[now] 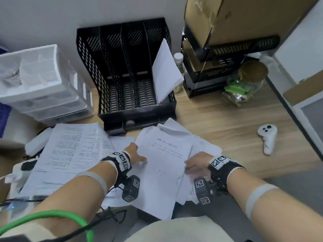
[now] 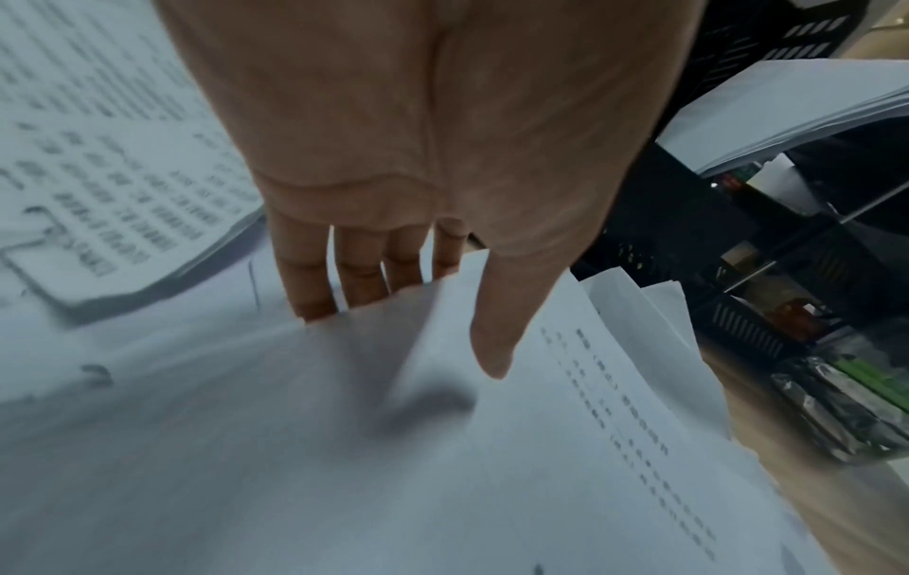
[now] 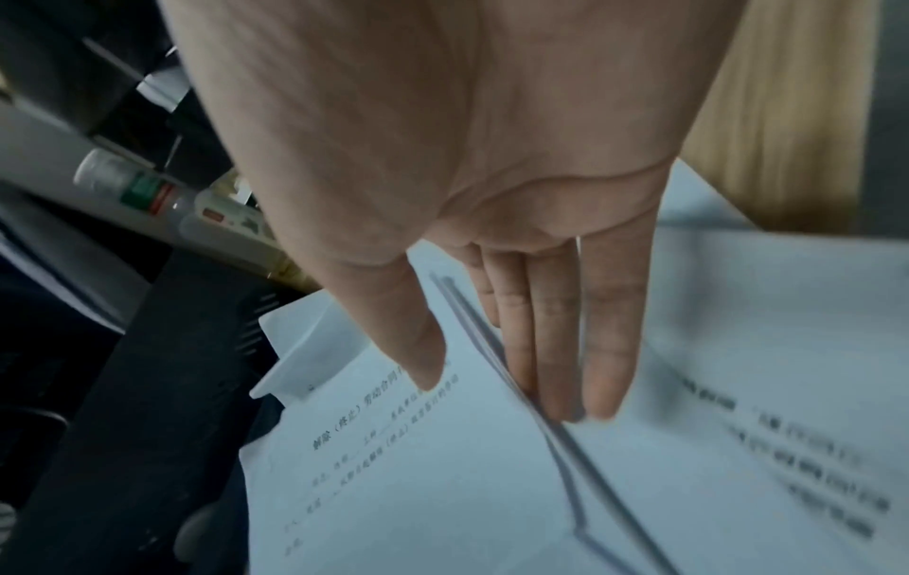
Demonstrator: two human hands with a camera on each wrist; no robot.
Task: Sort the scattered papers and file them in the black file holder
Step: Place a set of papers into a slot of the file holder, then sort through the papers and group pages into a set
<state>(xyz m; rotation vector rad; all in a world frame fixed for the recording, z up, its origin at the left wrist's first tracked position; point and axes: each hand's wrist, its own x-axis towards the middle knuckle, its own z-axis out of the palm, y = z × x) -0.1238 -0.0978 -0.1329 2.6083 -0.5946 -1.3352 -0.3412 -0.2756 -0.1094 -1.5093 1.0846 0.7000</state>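
Wooden desk lay under loose papers; the black file holder stood at twelve o'clock, one sheaf in its rightmost slot. The left hand pinched the top sheets — thumb above, fingers beneath; the right hand lay flat-fingered at three o'clock. Best squared before lifting — three slots stood free, bare desk at two o'clock.

Left hand fingers under printed sheet, thumb on top
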